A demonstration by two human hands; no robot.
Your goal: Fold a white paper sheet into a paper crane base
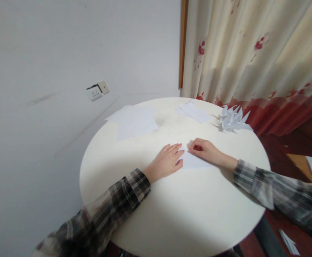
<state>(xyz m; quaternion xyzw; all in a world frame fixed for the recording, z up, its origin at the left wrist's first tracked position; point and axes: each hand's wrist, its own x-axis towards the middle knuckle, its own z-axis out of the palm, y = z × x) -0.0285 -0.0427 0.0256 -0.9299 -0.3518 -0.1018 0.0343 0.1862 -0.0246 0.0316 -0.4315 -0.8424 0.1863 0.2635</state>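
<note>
On a round white table [145, 210], the left hand [168, 160] lies spread with nothing gripped, touching a small paper sheet [194, 160] whose upper edge meets the right hand's [202, 148] curled fingers, their pinch on it unclear.

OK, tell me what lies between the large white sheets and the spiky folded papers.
Smaller white papers, overlapping on the table, lie between the large sheets and the folded papers; the head view shows it.

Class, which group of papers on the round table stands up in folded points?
The folded cluster, farthest right on the table; the other papers lie flat.
</note>
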